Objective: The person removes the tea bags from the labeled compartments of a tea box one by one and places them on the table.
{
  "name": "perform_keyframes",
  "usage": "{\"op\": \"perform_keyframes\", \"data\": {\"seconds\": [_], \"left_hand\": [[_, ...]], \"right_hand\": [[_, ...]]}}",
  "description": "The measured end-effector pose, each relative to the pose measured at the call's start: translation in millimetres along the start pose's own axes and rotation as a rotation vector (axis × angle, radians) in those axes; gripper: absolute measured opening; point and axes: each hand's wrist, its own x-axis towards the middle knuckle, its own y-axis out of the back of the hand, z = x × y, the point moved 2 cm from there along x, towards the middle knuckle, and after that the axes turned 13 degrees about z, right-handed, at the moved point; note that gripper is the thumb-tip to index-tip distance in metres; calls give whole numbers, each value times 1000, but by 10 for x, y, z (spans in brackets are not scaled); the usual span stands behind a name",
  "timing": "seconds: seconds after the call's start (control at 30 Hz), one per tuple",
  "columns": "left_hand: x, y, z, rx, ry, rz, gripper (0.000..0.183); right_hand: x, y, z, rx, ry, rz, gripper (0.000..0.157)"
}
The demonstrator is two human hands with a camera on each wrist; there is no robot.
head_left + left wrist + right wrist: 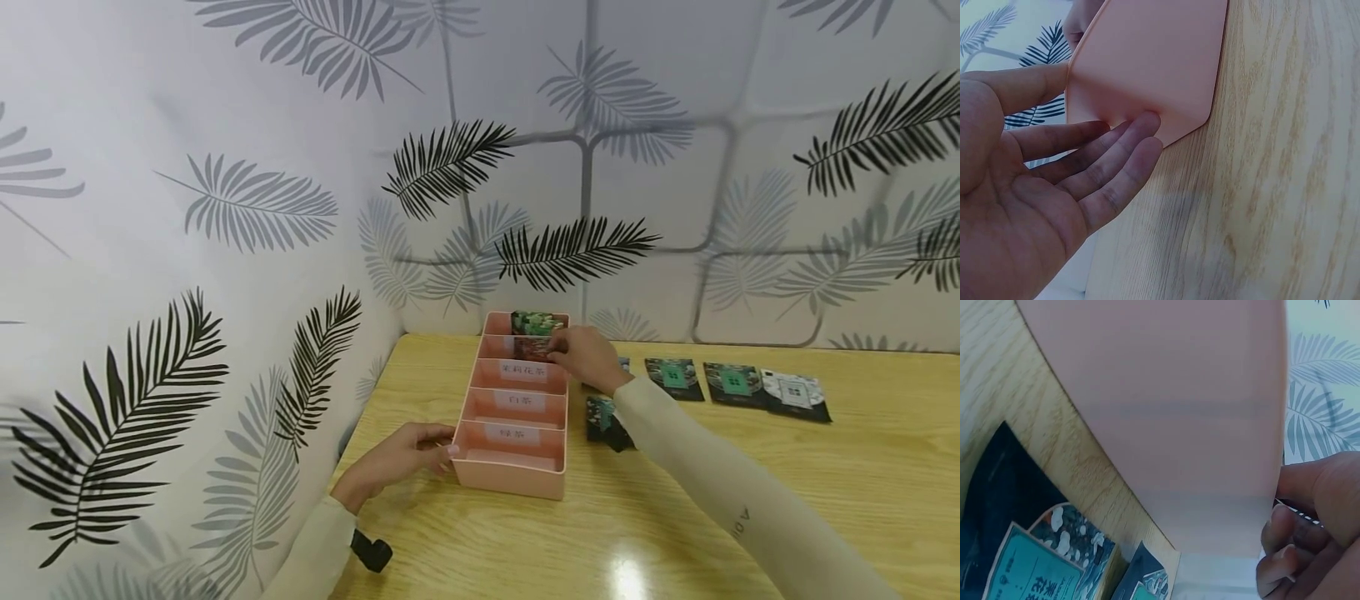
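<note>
A long pink divided box (pixel 510 477) stands on the table, its compartments bearing paper labels in Chinese characters. My left hand (pixel 408 457) holds its near left corner, thumb at the rim; the left wrist view shows the other fingers (pixel 1138 128) against the outer wall. At the second compartment from the back, my right hand (pixel 587 354) pinches a reddish-brown tea packet (pixel 528 347). In the right wrist view its curled fingers (pixel 1282 562) are at the box rim, and the packet is mostly hidden. A green-patterned tea packet (pixel 536 322) sits in the rearmost compartment.
Right of the box lie several dark tea packets, one (pixel 600 417) partly under my right forearm. Farther right are two with green labels (pixel 675 379) (pixel 733 383) and a black-and-white one (pixel 795 393). A leaf-patterned wall covering (pixel 525 183) borders the table behind and left.
</note>
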Motion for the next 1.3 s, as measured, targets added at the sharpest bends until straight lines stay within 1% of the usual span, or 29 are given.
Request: {"op": "perform_keyframes", "data": {"seconds": [0.17, 0.43, 0.57, 0.83, 0.93, 1.1, 1.3], "left_hand": [[-4, -21, 22, -4, 1, 4, 53], [-14, -55, 40, 0, 18, 14, 53], [-11, -58, 36, 10, 16, 14, 53], [-4, -55, 21, 16, 4, 1, 51], [-3, -48, 25, 16, 2, -1, 51], [3, -28, 28, 16, 7, 5, 52], [-2, -25, 22, 3, 24, 6, 55]], "right_hand": [[-34, 28, 3, -14, 35, 34, 11], [-79, 142, -8, 60, 43, 166, 15], [-76, 214, -26, 109, 52, 202, 19], [-99, 356, -60, 122, 74, 224, 21], [-121, 432, -82, 143, 68, 241, 21], [-158, 546, -84, 159, 68, 273, 21], [-245, 644, -49, 152, 71, 276, 19]]}}
